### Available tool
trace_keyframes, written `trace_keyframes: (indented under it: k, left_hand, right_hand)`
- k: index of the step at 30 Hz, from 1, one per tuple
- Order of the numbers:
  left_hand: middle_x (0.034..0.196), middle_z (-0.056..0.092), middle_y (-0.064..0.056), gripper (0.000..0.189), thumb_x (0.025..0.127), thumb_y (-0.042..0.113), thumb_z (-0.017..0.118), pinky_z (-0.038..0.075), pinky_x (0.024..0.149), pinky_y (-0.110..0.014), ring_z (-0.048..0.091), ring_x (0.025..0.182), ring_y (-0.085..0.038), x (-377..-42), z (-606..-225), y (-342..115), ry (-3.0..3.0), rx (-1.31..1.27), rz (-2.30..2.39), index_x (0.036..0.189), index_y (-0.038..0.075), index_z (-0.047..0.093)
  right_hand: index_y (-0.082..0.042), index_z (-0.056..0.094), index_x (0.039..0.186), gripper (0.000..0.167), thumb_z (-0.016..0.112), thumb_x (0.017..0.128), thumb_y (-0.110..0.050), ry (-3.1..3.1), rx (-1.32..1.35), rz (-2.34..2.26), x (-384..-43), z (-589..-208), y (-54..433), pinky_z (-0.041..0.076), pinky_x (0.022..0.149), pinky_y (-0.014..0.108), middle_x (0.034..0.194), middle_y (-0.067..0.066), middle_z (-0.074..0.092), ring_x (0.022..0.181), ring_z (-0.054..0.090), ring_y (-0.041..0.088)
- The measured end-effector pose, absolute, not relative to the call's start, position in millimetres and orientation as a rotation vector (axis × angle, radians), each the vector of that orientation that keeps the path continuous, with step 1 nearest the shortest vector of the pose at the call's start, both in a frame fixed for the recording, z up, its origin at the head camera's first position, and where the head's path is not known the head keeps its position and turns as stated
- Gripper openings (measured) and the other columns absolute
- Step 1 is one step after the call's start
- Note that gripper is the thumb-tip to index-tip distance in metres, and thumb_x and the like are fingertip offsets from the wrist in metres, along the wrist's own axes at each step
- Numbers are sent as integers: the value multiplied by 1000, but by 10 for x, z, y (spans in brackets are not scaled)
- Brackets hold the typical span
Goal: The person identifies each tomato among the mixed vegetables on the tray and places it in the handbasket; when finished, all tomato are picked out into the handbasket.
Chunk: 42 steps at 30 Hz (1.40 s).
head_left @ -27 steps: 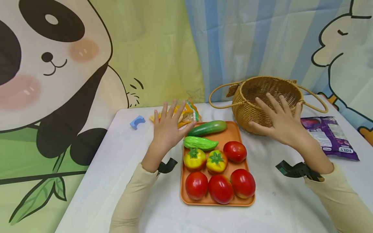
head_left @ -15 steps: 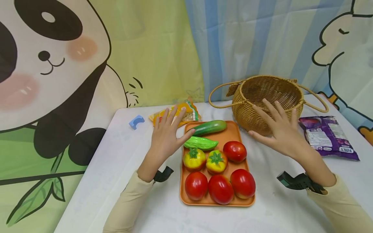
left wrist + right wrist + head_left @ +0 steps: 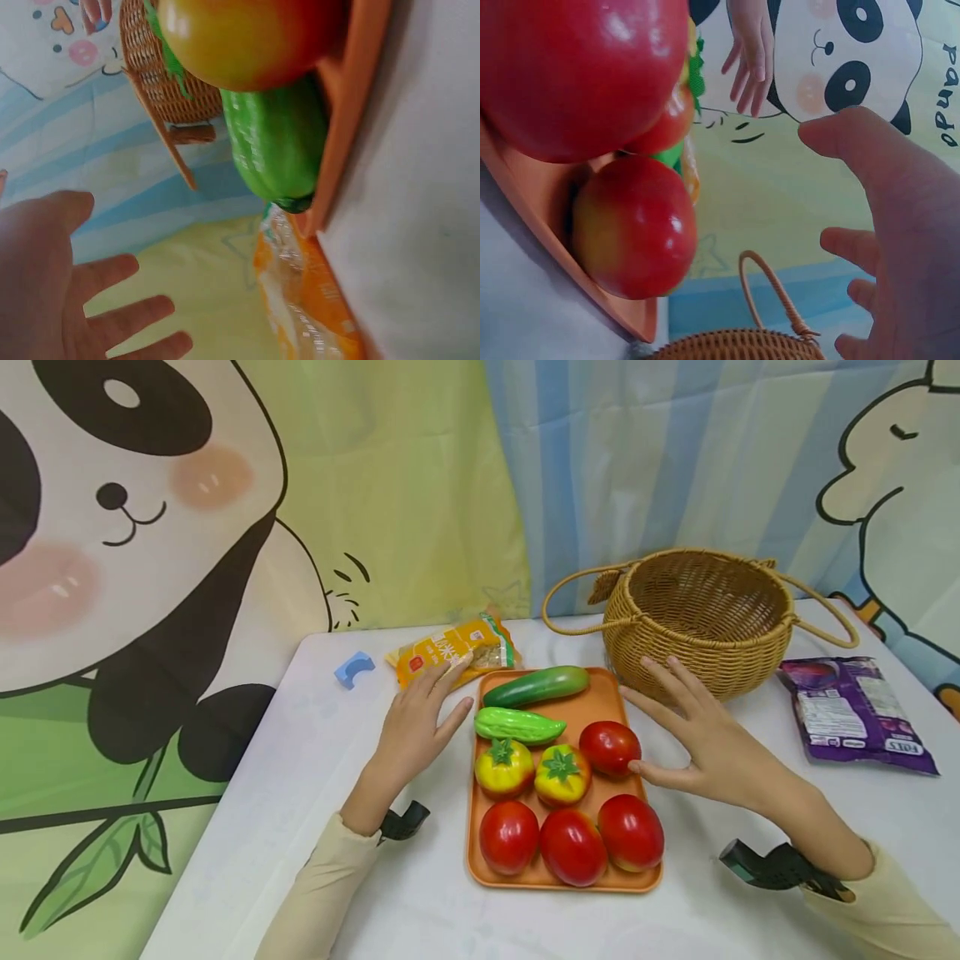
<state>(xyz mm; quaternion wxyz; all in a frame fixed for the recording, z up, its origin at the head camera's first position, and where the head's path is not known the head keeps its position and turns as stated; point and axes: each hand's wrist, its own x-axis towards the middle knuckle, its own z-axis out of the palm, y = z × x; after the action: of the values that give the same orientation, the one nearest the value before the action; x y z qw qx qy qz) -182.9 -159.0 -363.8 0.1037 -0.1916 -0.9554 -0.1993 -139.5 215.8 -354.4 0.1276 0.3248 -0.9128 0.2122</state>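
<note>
Orange tray (image 3: 592, 703), just below the centre of the head frame, lies between my hands. My left hand (image 3: 408, 735), left of centre, is relaxed, fingers spread, grasping nothing; its thumb ends near the tray's left rim. My right hand (image 3: 708, 747), right of centre, is likewise released; its thumb tip overlaps the upper red tomato (image 3: 610, 748) in the head view, but the right wrist view shows a gap. I judge this to be the approach, with nothing picked up yet; the next move would call for settling on one piece, lowering a hand and curling my fingers round it. Against the earliest frame, both hands sit lower: my left thumb no longer covers the cucumber (image 3: 536, 687), and my right fingers overlap only the front wall of the basket (image 3: 723, 667), not its mouth. The tray's load lies unchanged.
</note>
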Motion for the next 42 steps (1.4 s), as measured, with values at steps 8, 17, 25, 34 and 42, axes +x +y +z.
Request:
trace_keyframes:
  k: [8, 17, 25, 34, 42]
  left_hand:
    - [153, 40, -4, 53, 103, 44, 44, 36, 112, -52, 39, 138, -27, -2024, -3882, -1771, -2909, -619, -1156, 150, 21, 38]
    - [148, 41, -20, 54, 103, 24, 51, 42, 108, -50, 48, 131, -36, -2150, -4153, -1832, -2831, -704, -1685, 151, 7, 32]
    - [152, 34, -22, 61, 99, 14, 59, 33, 114, -48, 37, 139, -36, -2172, -4329, -1878, -2774, -780, -1907, 151, 3, 28]
    - [151, 41, -14, 63, 93, 16, 68, 31, 116, -42, 39, 139, -29, -2173, -4441, -1859, -2779, -880, -1736, 148, 4, 39]
    - [148, 46, -8, 54, 92, 15, 69, 33, 115, -39, 43, 136, -24, -2138, -4479, -1859, -2769, -869, -1657, 143, 9, 49]
  right_hand:
    - [-16, 47, 144, 77, 84, 77, -24, -2649, 1070, 769, -1450, -3690, 2069, 45, 90, 69, 159, 12, 20, 143, 20, 43]
    - [-12, 53, 138, 61, 79, 84, -24, -2739, 1071, 1037, -1585, -3825, 2069, 41, 96, 70, 149, 16, 38, 133, 37, 43]
    - [-6, 56, 134, 56, 78, 84, -16, -2724, 1079, 1207, -1648, -3966, 2077, 44, 96, 66, 142, 19, 47, 132, 38, 45]
    - [-10, 56, 134, 57, 79, 83, -15, -2693, 1137, 1193, -1648, -4020, 2104, 40, 100, 66, 139, 16, 50, 132, 39, 43]
    - [-9, 55, 135, 59, 80, 82, -17, -2669, 1186, 1154, -1651, -4047, 2091, 43, 103, 25, 137, 11, 55, 126, 48, 28]
